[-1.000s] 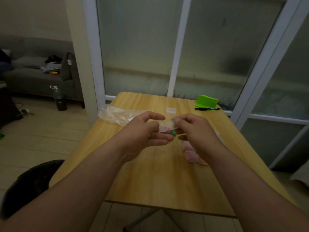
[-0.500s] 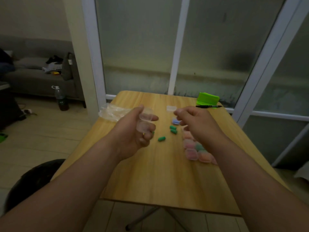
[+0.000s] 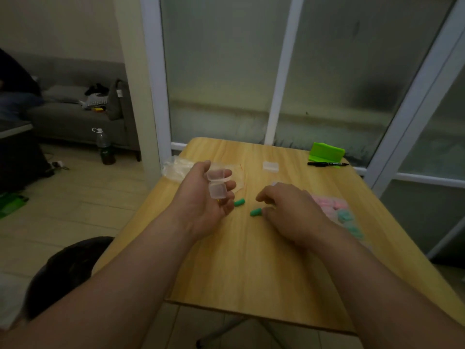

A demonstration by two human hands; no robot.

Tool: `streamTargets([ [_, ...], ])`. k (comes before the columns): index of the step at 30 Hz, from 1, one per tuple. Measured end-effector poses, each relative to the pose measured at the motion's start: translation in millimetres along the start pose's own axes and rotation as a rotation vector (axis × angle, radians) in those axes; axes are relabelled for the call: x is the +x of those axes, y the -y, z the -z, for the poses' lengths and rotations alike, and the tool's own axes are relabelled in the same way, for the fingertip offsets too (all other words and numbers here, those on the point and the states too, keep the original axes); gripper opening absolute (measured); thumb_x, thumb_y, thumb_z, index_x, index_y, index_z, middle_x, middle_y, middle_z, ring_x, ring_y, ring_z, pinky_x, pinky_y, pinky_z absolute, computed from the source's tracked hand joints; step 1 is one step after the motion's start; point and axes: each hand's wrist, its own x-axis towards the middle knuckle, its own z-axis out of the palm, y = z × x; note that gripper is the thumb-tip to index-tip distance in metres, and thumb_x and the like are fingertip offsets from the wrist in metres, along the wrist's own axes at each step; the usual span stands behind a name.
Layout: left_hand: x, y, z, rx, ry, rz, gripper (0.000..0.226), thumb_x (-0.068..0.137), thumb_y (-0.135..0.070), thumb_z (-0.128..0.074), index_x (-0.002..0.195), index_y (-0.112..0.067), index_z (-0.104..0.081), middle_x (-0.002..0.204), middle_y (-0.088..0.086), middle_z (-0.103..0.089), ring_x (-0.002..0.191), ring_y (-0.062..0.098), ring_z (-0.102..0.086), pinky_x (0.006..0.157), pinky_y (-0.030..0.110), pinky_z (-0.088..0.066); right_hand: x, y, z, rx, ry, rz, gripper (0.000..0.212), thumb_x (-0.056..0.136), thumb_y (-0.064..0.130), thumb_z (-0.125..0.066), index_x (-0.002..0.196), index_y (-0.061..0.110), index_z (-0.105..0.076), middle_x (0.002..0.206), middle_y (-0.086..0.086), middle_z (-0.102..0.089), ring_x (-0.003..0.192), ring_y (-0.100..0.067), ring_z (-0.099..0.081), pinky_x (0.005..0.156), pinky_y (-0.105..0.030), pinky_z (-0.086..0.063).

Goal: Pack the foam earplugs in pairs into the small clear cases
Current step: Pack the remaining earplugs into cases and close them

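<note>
Your left hand (image 3: 201, 197) is raised palm-up above the wooden table (image 3: 251, 273), its fingers curled around a small clear case (image 3: 216, 183) whose hinged lid stands open; the case rests against the fingertips and appears empty, though the dim light makes this hard to confirm. Your right hand (image 3: 289, 210) is lowered to the tabletop, palm down, with thumb and forefinger bent toward each other just beside a green foam earplug (image 3: 256, 212) lying on the wood; whether the fingertips touch it cannot be told. A second green earplug (image 3: 239, 202) lies on the table between the two hands, just beside the left fingertips. To the right of your right hand sits a cluster of filled cases (image 3: 337, 210), pink ones farther from you and teal ones nearer. A separate clear case (image 3: 270, 166) lies closed near the far edge. A crumpled plastic bag (image 3: 178, 167) lies behind your left hand, and a black pen (image 3: 327, 163) rests beside a green holder (image 3: 325, 151) at the far right corner.
</note>
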Motion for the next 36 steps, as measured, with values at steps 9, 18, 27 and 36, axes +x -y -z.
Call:
streamTargets([
  [9, 2, 8, -3, 0.021, -0.008, 0.069, 0.054, 0.109, -0.049, -0.040, 0.125, -0.004, -0.065, 0.092, 0.011, -0.067, 0.071, 0.018, -0.055, 0.061, 0.029, -0.046, 2, 10, -2, 0.092, -0.021, -0.013, 0.007, 0.099, 0.035, -0.069, 0.106, 0.034, -0.071, 0.104, 0.013, -0.068, 0.098, -0.009, -0.062, 0.092, -0.039, -0.054],
  [18, -1, 20, -11, -0.027, 0.044, 0.172, 0.052, 0.111, -0.048, -0.041, 0.132, -0.007, -0.063, 0.125, 0.020, -0.065, 0.104, 0.030, -0.063, 0.081, 0.042, -0.060, -5, 7, 17, 0.432, -0.257, -0.040, 0.009, 0.095, 0.023, -0.076, 0.097, 0.028, -0.069, 0.090, 0.013, -0.068, 0.086, -0.003, -0.063, 0.069, -0.019, -0.045],
  [27, 0, 24, -15, 0.023, 0.194, 0.162, 0.059, 0.111, -0.049, -0.034, 0.141, -0.004, -0.059, 0.120, 0.015, -0.066, 0.108, 0.026, -0.064, 0.078, 0.036, -0.062, -21, 36, 20, 0.220, -0.207, 0.164, 0.004, 0.095, 0.035, -0.072, 0.098, 0.033, -0.072, 0.095, 0.013, -0.055, 0.089, -0.006, -0.053, 0.076, -0.032, -0.050],
  [36, 1, 25, -12, 0.009, 0.191, 0.163, 0.058, 0.111, -0.048, -0.036, 0.139, -0.004, -0.061, 0.125, 0.018, -0.069, 0.115, 0.027, -0.067, 0.079, 0.037, -0.063, -20, 36, 15, 0.229, -0.198, 0.158, 0.010, 0.094, 0.039, -0.071, 0.099, 0.033, -0.076, 0.096, 0.010, -0.054, 0.092, -0.010, -0.053, 0.079, -0.037, -0.051],
])
